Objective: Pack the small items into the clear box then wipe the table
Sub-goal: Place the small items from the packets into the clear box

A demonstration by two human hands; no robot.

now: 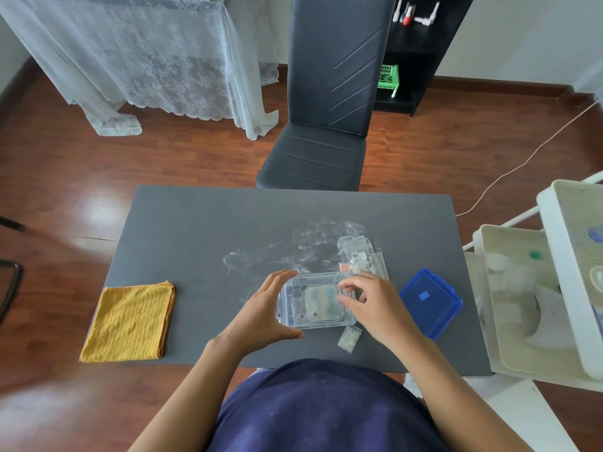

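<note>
Packing step under way. Left hand (261, 308) braces the clear box (313, 301) with spread fingers; right hand (368, 301) pinches a small packet over it. Packets (362, 259) beyond and one packet (349, 337) nearer await; cloth (130, 324) lies left on worktop (202, 230).

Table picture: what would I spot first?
Probably the two hands in the middle: the left hand steadies a clear box while the right hand reaches over it. Next, the yellow cloth at the table's left and the blue lid on the right.
</note>
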